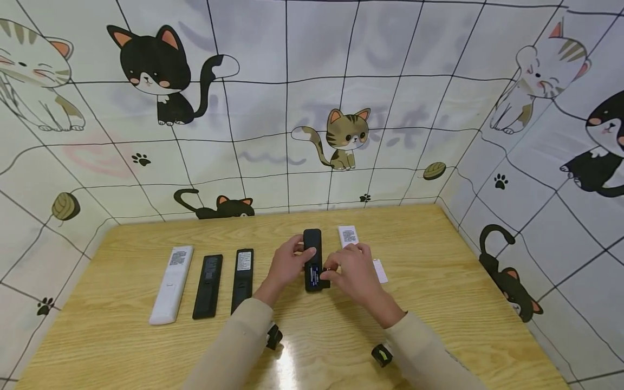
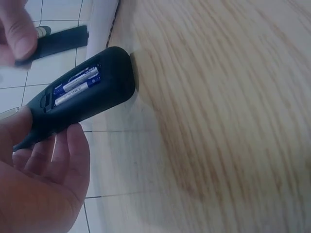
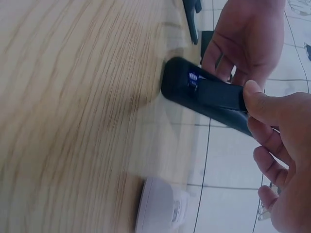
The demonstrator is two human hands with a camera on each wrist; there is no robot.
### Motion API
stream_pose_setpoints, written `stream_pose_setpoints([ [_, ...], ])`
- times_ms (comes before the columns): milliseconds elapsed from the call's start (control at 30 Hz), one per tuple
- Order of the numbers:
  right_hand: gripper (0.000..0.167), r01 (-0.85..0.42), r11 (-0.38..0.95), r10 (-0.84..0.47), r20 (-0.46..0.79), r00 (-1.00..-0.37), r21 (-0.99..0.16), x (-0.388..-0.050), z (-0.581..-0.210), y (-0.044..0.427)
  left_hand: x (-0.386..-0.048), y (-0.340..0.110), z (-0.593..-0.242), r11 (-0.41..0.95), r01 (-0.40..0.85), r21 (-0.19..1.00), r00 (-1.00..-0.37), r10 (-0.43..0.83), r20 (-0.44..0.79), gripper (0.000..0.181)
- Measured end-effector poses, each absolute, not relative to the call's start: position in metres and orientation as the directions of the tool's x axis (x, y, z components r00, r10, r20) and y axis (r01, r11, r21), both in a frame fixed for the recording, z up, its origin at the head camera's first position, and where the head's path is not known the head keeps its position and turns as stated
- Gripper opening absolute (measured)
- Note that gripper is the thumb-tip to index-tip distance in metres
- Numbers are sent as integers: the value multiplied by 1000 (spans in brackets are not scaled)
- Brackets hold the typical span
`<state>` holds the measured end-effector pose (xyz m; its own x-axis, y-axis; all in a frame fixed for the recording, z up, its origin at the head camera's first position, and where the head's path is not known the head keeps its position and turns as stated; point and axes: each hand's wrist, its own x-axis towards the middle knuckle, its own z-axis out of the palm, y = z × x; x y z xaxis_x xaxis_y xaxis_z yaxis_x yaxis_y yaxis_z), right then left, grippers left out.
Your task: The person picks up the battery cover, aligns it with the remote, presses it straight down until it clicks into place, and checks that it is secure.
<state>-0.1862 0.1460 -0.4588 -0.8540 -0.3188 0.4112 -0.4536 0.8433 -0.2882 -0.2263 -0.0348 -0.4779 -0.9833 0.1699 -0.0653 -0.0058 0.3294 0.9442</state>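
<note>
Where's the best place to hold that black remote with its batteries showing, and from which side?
Probably the half of the long, rounded black plastic remote away from the blue-and-white cylindrical batteries, coming from the person's left, where the left hand grips it. The body is narrow enough to grasp across, and that leaves the batteries reachable.

In left hand (image 1: 287,262), 1 remote (image 1: 313,238) with 2 batteries (image 2: 73,93) inside; in right hand (image 1: 353,272), near those batteries, the cover (image 2: 58,44). Left of left hand, 3 more remotes (image 1: 207,287) on the table (image 1: 122,346); behind right hand, 1 handset (image 1: 348,234).
</note>
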Motion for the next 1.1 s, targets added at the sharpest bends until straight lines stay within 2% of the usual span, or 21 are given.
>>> stream_pose_setpoints([
  [367,19,-453,844,-329,390,-860,-288,-190,-464,131,-223,-33,-480,303,-20,953,-981,180,-78,44],
  [800,18,-454,841,-338,372,-865,-293,-195,-469,129,-221,-33,-477,303,-4,953,-982,181,-62,42],
  [1100,16,-423,841,-319,322,-891,-337,-196,-466,128,-220,-35,-477,299,-6,954,-982,180,-63,43],
])
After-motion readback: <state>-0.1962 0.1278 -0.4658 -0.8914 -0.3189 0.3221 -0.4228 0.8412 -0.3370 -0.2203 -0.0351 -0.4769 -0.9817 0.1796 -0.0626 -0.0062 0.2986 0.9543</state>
